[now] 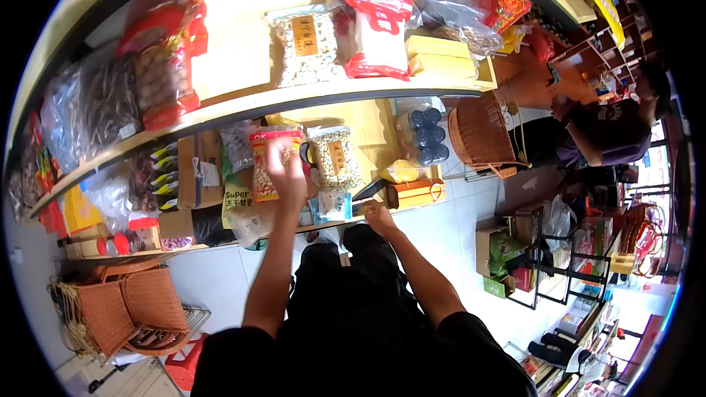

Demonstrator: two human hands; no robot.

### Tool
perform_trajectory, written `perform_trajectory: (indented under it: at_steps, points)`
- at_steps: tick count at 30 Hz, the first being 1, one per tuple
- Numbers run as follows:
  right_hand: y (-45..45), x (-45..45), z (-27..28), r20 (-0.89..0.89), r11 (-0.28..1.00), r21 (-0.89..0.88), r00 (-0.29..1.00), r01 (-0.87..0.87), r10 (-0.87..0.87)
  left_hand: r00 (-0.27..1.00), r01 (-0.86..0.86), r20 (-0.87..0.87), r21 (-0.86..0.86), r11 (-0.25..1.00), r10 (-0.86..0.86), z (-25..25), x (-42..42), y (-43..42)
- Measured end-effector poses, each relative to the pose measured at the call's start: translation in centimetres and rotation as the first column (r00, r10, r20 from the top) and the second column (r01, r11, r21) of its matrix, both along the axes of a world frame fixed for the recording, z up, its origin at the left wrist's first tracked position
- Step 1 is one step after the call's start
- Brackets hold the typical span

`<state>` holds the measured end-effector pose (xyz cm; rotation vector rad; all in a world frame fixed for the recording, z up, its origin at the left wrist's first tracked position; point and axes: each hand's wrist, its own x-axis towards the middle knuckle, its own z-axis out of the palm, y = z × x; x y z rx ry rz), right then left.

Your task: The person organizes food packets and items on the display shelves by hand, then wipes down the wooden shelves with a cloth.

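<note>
My left hand (pixel 285 173) is raised over the lower shelf, in front of a red and yellow bag (pixel 263 184) of pale pieces. Motion blurs its fingers, so I cannot tell whether it touches the bag. Beside it lies a clear bag of light nuts or seeds (pixel 337 160) with an orange label. A blue and white packet (pixel 335 206) sits at the front edge below that bag. My right hand (pixel 379 219) is closed at the shelf's front edge, just below a flat black object (pixel 370 190). Whatever its fingers hold is hidden.
The upper shelf (pixel 232 51) carries a labelled clear bag (pixel 305 44), a red and white bag (pixel 379 33) and yellow blocks (pixel 441 59). Dark-capped bottles (pixel 428 136) stand lower right. A wicker basket (pixel 478 132) is beyond, near another person (pixel 610 132). Wicker chairs (pixel 132 309) stand lower left.
</note>
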<state>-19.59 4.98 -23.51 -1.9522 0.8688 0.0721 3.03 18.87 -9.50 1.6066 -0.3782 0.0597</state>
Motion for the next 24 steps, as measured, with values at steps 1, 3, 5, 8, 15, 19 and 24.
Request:
perform_trajectory:
  at_steps: [1, 3, 5, 8, 15, 19, 24]
  points:
    - [-0.2, 0.1, -0.8, 0.0, 1.0, 0.01, 1.0, 0.012, -0.012, 0.991, 0.051, 0.123, 0.074, 0.996, -0.06, -4.4, -2.1, 0.0]
    - [-0.3, -0.4, -3.4, 0.011, 0.999, 0.002, 0.999, 0.05, -0.05, 0.936, 0.301, -0.262, 0.26, 0.918, -0.233, -11.5, -6.6, 0.5]
    - [-1.1, 0.8, -5.3, -0.032, 0.994, 0.04, 0.994, 0.102, -0.101, 0.895, 0.445, -0.239, 0.399, 0.802, -0.378, -14.7, -8.8, 0.8]
    - [-2.3, 3.2, -5.4, 0.093, 0.993, 0.05, 0.989, 0.109, -0.113, 0.835, 0.522, -0.404, 0.371, 0.768, -0.373, -18.3, -8.7, 0.5]
    - [-3.2, 7.4, -6.5, 0.009, 0.976, 0.099, 0.981, 0.193, -0.195, 0.774, 0.586, -0.528, 0.385, 0.713, -0.35, -23.4, -5.3, -1.0]
    - [-2.9, 7.6, -8.5, -0.039, 0.977, 0.079, 0.98, 0.196, -0.194, 0.747, 0.571, -0.595, 0.345, 0.745, -0.297, -22.0, -4.4, -2.9]
    - [-2.7, 7.7, -9.3, -0.033, 0.977, 0.134, 0.987, 0.163, -0.16, 0.649, 0.521, -0.735, 0.24, 0.819, -0.197, -21.9, -3.8, -4.2]
